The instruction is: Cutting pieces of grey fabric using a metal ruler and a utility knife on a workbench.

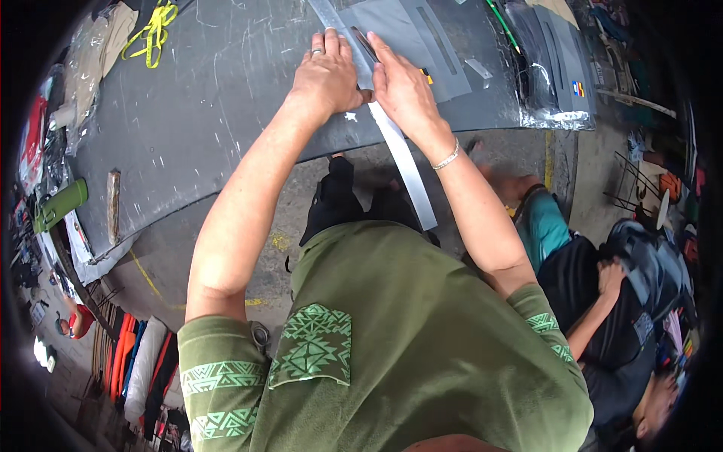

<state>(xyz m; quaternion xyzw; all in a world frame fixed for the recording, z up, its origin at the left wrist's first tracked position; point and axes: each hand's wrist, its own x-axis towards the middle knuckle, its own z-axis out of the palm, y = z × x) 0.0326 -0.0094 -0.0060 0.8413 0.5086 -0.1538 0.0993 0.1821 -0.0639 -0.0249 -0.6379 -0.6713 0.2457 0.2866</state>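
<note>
A long metal ruler (403, 166) lies slantwise on the dark table, its near end jutting out past the edge towards me. My left hand (325, 79) lies flat on and beside the ruler, fingers stretched forward and pressing down. Just right of it, my right hand (403, 87) grips a slim dark tool (364, 44) along the ruler's right side; its tip and exact kind cannot be made out. Beneath the ruler and reaching right is a grey sheet (399, 38) with a long narrow slot, partly covered by my right hand.
The dark table (203, 113) carries a yellow tape measure (154, 34), a wooden stick (113, 207) and a green roll (60, 205). A plastic-wrapped grey piece (557, 68) and a green pencil (503, 26) lie right. Another person (587, 301) is close at my right.
</note>
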